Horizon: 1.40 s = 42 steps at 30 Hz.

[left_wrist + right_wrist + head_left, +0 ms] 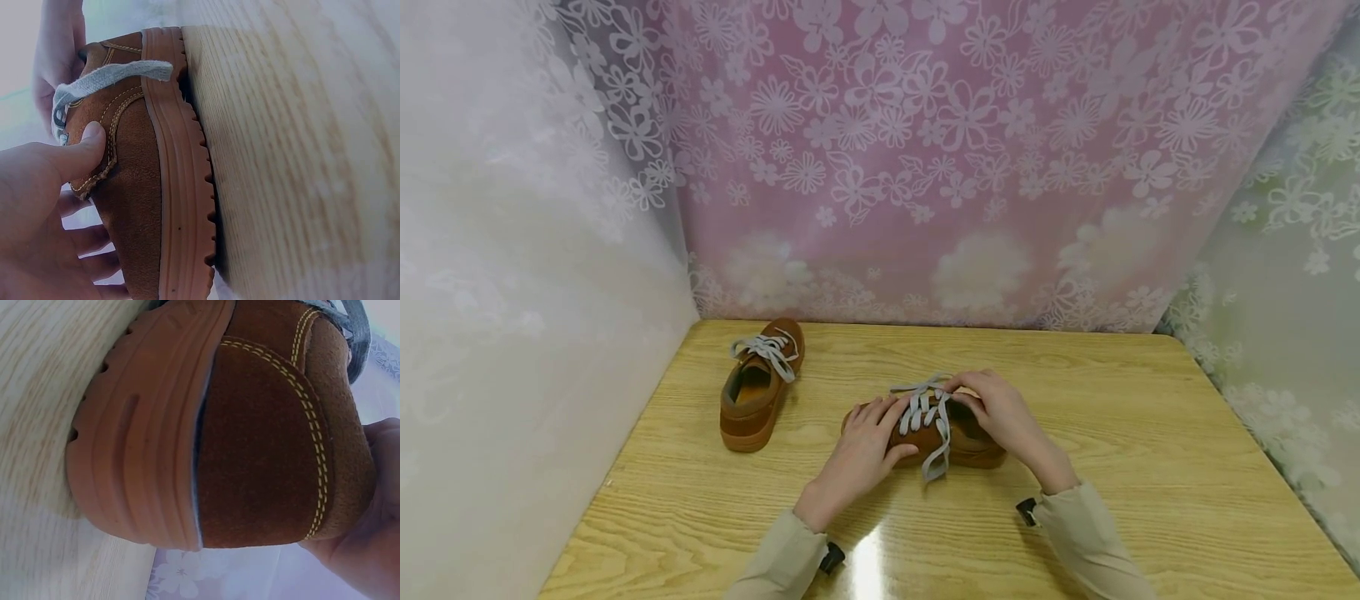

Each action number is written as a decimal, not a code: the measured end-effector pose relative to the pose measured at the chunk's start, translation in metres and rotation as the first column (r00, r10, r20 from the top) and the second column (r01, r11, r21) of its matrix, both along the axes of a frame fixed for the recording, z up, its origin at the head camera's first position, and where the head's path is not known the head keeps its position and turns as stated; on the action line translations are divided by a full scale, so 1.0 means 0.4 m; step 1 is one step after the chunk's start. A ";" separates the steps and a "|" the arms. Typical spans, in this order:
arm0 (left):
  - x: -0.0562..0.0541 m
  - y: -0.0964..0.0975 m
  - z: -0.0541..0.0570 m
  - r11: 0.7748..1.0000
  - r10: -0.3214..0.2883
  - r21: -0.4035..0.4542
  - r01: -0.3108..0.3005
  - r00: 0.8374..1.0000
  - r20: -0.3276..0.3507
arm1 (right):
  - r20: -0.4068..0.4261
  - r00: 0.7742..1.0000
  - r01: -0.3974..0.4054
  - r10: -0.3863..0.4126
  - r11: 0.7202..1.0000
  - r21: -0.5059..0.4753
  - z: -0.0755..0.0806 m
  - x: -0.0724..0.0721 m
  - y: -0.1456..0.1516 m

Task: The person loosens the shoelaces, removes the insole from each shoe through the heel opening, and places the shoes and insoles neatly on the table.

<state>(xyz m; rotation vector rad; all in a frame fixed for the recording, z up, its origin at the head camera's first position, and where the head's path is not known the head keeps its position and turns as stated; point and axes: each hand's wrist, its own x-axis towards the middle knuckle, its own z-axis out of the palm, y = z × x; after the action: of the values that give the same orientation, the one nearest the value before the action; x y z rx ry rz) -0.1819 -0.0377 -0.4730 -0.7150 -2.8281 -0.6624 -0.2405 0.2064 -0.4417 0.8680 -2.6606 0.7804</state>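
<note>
A brown suede shoe [985, 455] with a lighter brown ridged sole lies on the table, toe to the left and heel to the right. Across its front my left hand [863, 446] grips it, the thumb [87, 147] against the near side and the fingers over the far side. At the top of the lacing, my right hand [1006, 417] pinches the grey shoelace [936, 462] between thumb and forefinger. One loose lace end hangs over the near side; another lies toward the back. The stitched heel [256, 456] fills the right wrist view, hiding the right fingertips there.
The matching brown shoe [751, 423] stands at the back left, its grey laces loose on top. Under both is a wood-grain table [1150, 467]. Flowered pink cloth [880, 250] hangs behind, with pale cloth walls at left and right.
</note>
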 end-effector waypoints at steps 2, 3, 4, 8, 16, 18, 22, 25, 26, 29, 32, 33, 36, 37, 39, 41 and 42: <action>0.006 -0.005 0.003 1.000 -0.007 -0.001 0.007 1.000 -0.006 | -0.023 1.000 0.005 -0.005 1.000 -0.006 0.001 0.008 -0.003; 0.008 -0.007 0.004 1.000 -0.011 0.001 0.011 1.000 -0.007 | -0.027 1.000 0.010 -0.011 1.000 -0.006 0.002 0.012 -0.005; 0.011 -0.009 0.005 1.000 -0.015 0.001 0.015 1.000 -0.008 | -0.029 0.999 0.017 -0.017 1.000 -0.007 0.003 0.016 -0.008; 0.015 -0.013 0.005 1.000 -0.022 0.000 0.022 1.000 -0.005 | -0.033 0.999 0.037 -0.038 0.999 -0.028 0.007 0.027 -0.015; 0.014 -0.014 -0.002 1.000 -0.024 -0.005 0.024 1.000 -0.011 | -0.115 0.993 0.013 -0.028 0.991 -0.133 0.018 0.042 -0.020; 0.014 -0.015 -0.002 1.000 -0.029 -0.004 0.029 0.999 -0.018 | -0.134 0.991 -0.010 -0.011 0.988 -0.157 0.023 0.046 -0.023; 0.015 -0.017 -0.002 0.999 -0.033 -0.010 0.033 0.999 -0.033 | -0.154 0.987 -0.064 0.037 0.982 -0.176 0.030 0.052 -0.031; 0.014 -0.017 -0.003 0.999 -0.033 -0.016 0.032 0.999 -0.041 | -0.151 0.985 -0.113 0.086 0.977 -0.181 0.035 0.058 -0.036; 0.014 -0.018 -0.003 0.999 -0.033 -0.018 0.032 0.999 -0.042 | -0.147 0.984 -0.127 0.100 0.975 -0.182 0.038 0.060 -0.038; 0.014 -0.018 -0.002 0.999 -0.031 -0.019 0.031 0.998 -0.046 | -0.132 0.981 -0.163 0.142 0.972 -0.170 0.044 0.065 -0.041; 0.013 -0.017 -0.001 0.999 -0.027 -0.023 0.025 0.998 -0.049 | -0.116 0.978 -0.186 0.172 0.974 -0.126 0.049 0.068 -0.042; 0.012 -0.016 0.000 0.999 -0.027 -0.023 0.026 0.998 -0.051 | -0.111 0.977 -0.196 0.183 0.974 -0.114 0.049 0.070 -0.041; 0.012 -0.014 0.001 0.999 -0.027 -0.024 0.026 0.999 -0.045 | -0.101 0.972 -0.221 0.212 0.970 -0.096 0.045 0.075 -0.037; 0.012 -0.013 0.002 0.999 -0.027 -0.025 0.026 0.999 -0.039 | -0.106 0.969 -0.233 0.223 0.968 -0.095 0.043 0.076 -0.035; 0.011 -0.012 0.003 0.999 -0.027 -0.023 0.026 0.999 -0.035 | -0.139 0.961 -0.250 0.237 0.965 -0.083 0.038 0.081 -0.030; 0.012 -0.011 0.005 1.000 -0.020 -0.024 0.020 0.999 -0.026 | -0.187 0.950 -0.266 0.251 0.962 -0.061 0.035 0.087 -0.027; 0.012 -0.011 0.006 1.000 -0.016 -0.023 0.016 1.000 -0.022 | -0.207 0.944 -0.274 0.259 0.960 -0.049 0.034 0.090 -0.025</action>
<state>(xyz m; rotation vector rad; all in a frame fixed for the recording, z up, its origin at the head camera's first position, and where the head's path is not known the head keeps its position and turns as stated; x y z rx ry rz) -0.1771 -0.0420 -0.4706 -0.7448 -2.8171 -0.6211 -0.2045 0.1963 -0.4281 1.2346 -2.3529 0.8027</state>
